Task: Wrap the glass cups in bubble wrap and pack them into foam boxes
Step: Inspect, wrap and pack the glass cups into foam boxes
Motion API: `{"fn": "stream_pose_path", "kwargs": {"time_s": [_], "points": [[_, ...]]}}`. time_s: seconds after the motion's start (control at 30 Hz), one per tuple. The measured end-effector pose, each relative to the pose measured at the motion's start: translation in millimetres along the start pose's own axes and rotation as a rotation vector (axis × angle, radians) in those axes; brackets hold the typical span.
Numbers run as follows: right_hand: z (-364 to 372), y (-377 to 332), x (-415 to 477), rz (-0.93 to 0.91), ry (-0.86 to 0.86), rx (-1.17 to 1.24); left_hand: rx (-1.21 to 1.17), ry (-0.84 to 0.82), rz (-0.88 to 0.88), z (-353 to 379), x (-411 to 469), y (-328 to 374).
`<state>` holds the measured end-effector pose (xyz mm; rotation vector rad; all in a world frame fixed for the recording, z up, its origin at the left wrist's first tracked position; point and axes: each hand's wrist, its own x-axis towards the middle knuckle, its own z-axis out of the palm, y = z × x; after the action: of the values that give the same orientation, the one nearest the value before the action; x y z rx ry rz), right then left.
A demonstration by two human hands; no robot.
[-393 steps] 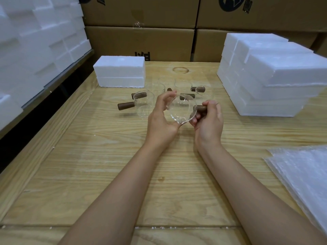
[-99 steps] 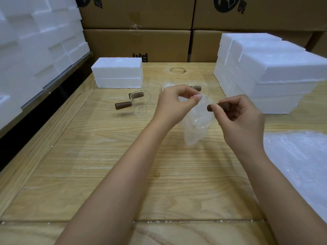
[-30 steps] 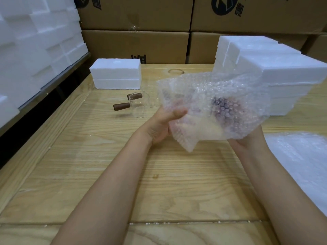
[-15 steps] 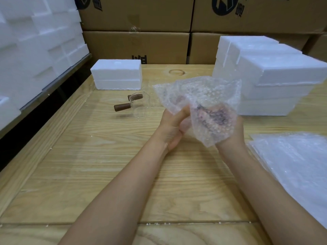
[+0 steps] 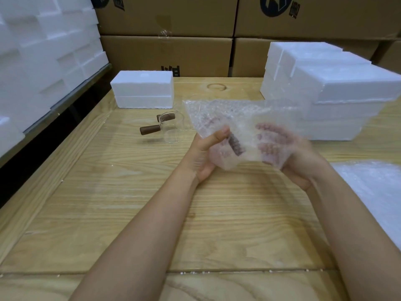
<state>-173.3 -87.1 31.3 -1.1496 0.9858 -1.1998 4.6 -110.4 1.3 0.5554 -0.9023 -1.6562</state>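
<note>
Clear, dotted bubble wrap sheet between the hands veils a dark brown handle; beneath them, pale, streaky-grained wooden table.

Both hands hold a sheet of bubble wrap above the wooden surface. The left hand pinches it with the thumb on top; the right hand cups it from behind, its fingers seen through the plastic. A dark handle shows inside the wrap. A glass cup with a wooden handle stands on the surface beside a foam box.
</note>
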Motion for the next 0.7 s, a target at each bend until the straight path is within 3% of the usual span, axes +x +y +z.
{"fn": "stream_pose_path", "kwargs": {"time_s": [0.13, 0.23, 0.37, 0.5, 0.6, 0.7], "points": [[-4, -3, 6, -0.167, 0.222, 0.39, -0.061, 0.046, -0.014, 0, 0, 1], [0, 3, 5, -0.249, 0.268, 0.638, -0.182, 0.051, -0.016, 1, 1, -1], [28, 17, 0, -0.153, 0.208, 0.347, -0.329, 0.058, 0.025, 1, 2, 2], [53, 37, -4, -0.229, 0.145, 0.057, -0.267, 0.028, 0.026, 4, -2, 2], [45, 31, 2, -0.239, 0.294, 0.177, -0.185, 0.044, 0.0, 5, -3, 0], [29, 21, 7, -0.244, 0.331, 0.237, -0.16, 0.086, -0.036, 6, -3, -1]]}}
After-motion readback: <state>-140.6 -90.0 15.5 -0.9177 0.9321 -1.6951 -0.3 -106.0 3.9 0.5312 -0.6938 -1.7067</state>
